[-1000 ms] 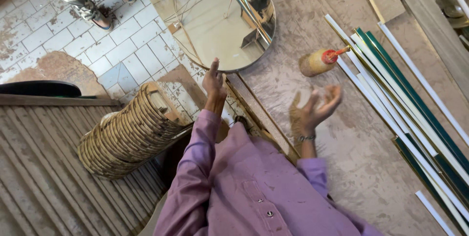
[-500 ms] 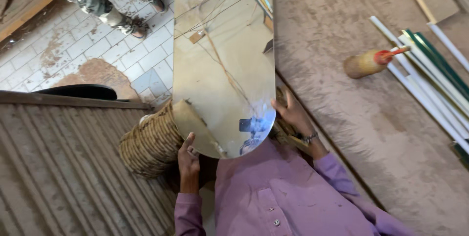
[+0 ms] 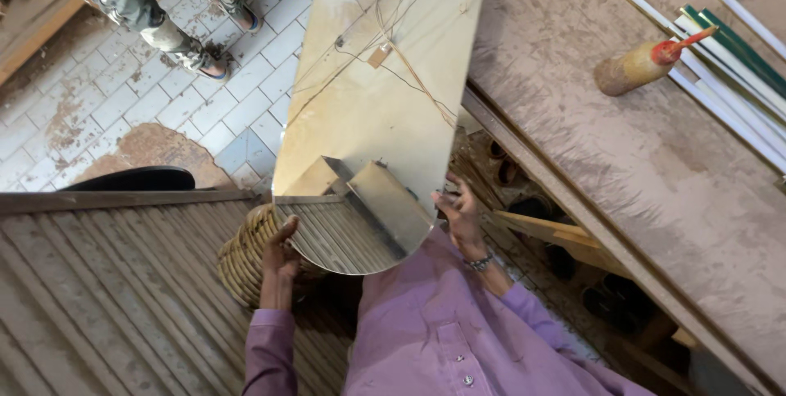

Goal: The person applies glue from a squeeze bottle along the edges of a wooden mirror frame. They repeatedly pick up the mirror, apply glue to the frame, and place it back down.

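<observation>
The mirror panel (image 3: pixel 377 109) stands at centre, running from 12 o'clock down to the middle, with the left hand (image 3: pixel 281 258) on its lower edge at 7 o'clock and the right hand (image 3: pixel 460 214) on its lower edge at 5 o'clock. A woven basket (image 3: pixel 241 261) sits just behind the left hand, beside the corrugated sheet (image 3: pixel 106 289) at 8 o'clock. On the workbench (image 3: pixel 639 134) at 2 o'clock lies a bottle (image 3: pixel 634 68), touching a bundle of strips (image 3: pixel 729 76) at its right; another person's legs (image 3: pixel 139 11) stand on the tiled floor (image 3: pixel 106 101) at 11 o'clock.
</observation>
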